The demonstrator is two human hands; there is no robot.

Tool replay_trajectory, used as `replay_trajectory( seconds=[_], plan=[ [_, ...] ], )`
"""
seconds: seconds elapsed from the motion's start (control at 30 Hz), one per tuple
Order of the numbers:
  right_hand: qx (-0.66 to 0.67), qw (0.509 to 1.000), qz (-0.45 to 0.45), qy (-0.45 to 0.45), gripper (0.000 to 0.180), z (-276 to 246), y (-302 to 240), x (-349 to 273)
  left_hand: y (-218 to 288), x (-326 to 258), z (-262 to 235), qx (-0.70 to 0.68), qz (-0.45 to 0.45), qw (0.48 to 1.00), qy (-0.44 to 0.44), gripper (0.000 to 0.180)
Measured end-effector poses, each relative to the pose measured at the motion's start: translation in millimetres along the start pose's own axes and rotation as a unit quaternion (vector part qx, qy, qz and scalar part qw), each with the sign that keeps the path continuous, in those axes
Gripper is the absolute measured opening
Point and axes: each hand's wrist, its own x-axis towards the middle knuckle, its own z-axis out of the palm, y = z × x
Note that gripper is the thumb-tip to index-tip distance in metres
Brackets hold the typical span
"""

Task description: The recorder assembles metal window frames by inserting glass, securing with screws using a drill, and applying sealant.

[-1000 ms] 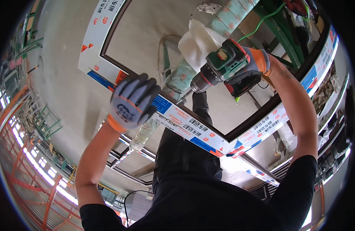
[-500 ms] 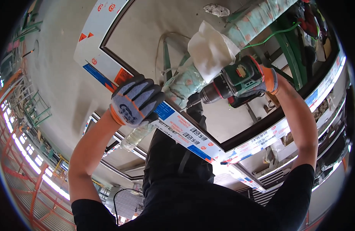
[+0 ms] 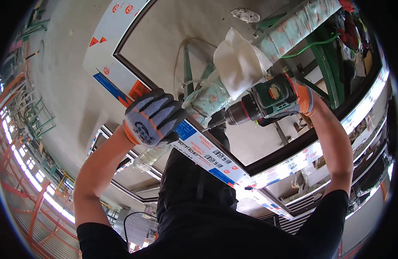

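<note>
The near bar of a dark-edged frame (image 3: 205,151), covered in white, blue and red printed film, is gripped by the gloved left hand (image 3: 150,118), its fingers curled over the bar. A green and black cordless drill (image 3: 272,96) is held by the gloved right hand (image 3: 301,102), which is closed around the handle, partly hidden behind the tool's body. The drill is pointed toward the left hand, and its thin bit (image 3: 214,124) is brought to the inner edge of the near bar, just right of that hand; whether the metal is touched cannot be told. The frame is rested across a beam (image 3: 294,35) wrapped in pale green padding and clear plastic, which is passed between the hands and seen again below the left one. A white sheet (image 3: 238,64) is draped over the beam, just beyond the drill. Beyond the right hand, a green cord (image 3: 311,48) is strung near green metal legs (image 3: 329,64).
</note>
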Motion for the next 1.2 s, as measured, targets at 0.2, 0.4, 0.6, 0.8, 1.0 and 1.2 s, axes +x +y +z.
replay_trajectory(
  seconds=[0.2, 0.4, 0.6, 0.8, 1.0, 1.2],
  plan=[
    [-0.156, 0.978, -0.138, -0.021, 0.064, 4, -19, 6, 1, 0, -2, -0.003, -0.006, 1.000, -0.015, 0.046],
    [-0.217, 0.967, -0.135, -0.008, 0.065, 5, -10, 9, 2, -2, 0, 0.003, -0.002, 1.000, -0.007, 0.046],
    [-0.251, 0.958, -0.133, -0.034, 0.063, 12, -21, 17, 1, 0, 0, -0.008, -0.001, 1.000, -0.007, 0.045],
    [-0.188, 0.970, -0.151, -0.007, 0.063, 18, -8, 13, 2, -1, 5, 0.008, 0.011, 0.999, 0.031, 0.046],
    [-0.237, 0.955, -0.181, -0.014, 0.035, 9, 18, 7, -1, 7, -2, -0.002, 0.006, 1.000, 0.003, 0.044],
    [-0.202, 0.971, -0.122, -0.046, 0.052, 8, 20, 13, 1, 1, 4, -0.002, 0.005, 1.000, 0.028, 0.048]
  ],
)
